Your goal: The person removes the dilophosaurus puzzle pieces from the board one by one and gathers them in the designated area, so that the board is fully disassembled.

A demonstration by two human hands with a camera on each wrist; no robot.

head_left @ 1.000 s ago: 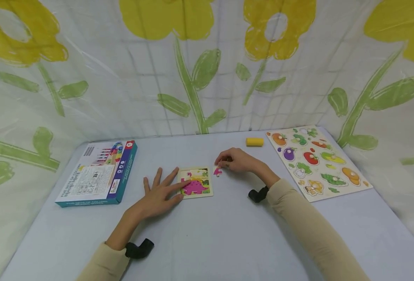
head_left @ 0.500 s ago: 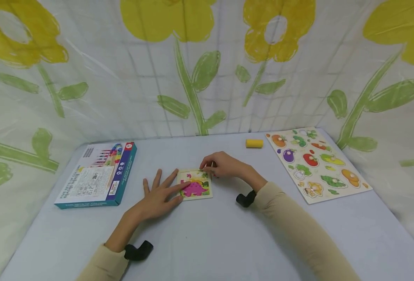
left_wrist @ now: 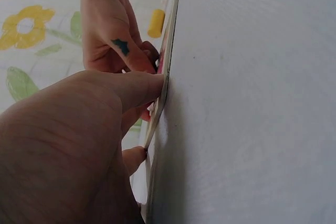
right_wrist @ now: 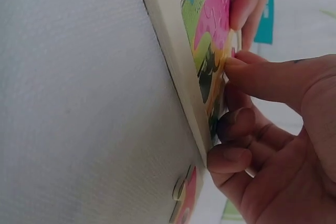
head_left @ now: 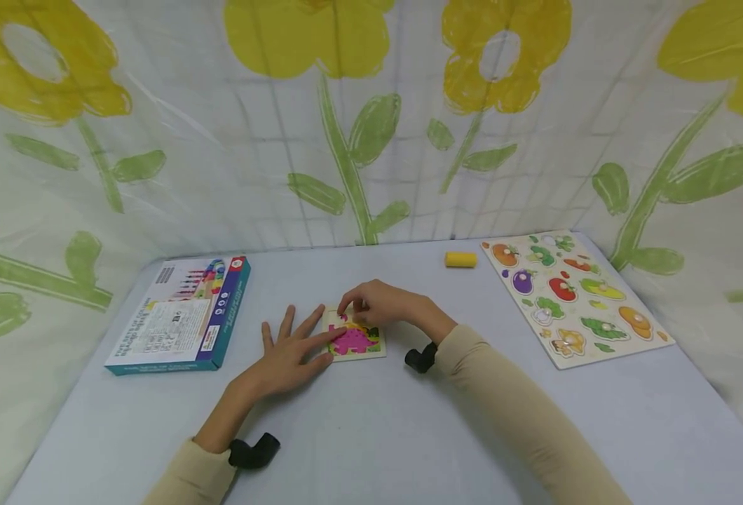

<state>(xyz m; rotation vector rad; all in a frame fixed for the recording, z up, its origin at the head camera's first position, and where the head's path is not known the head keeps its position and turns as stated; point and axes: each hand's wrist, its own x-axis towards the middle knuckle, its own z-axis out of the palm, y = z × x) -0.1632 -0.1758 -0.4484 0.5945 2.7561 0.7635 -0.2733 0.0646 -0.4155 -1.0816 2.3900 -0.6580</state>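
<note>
A small square jigsaw puzzle (head_left: 354,343) with a pink dinosaur lies mid-table in the head view. Fingers spread, my left hand (head_left: 286,361) rests its index finger on the picture and its thumb against the near left edge. Over the puzzle's far side is my right hand (head_left: 389,303), thumb and index finger pinching at a pink puzzle piece (head_left: 343,318) in the upper left part; the fingers partly cover it. The right wrist view has another puzzle piece (right_wrist: 186,198) lying loose on the table beside the frame; in the head view the right hand hides that spot.
At the left lies a flat boxed set (head_left: 182,315). A vegetable knob puzzle board (head_left: 573,298) is at the right, with a yellow cylinder (head_left: 460,259) near its far left corner. A flower-patterned sheet (head_left: 251,140) hangs behind the table.
My right hand has moved left from the loose pink piece beside the puzzle to the puzzle's upper left part. My left hand has stayed in place on the puzzle.
</note>
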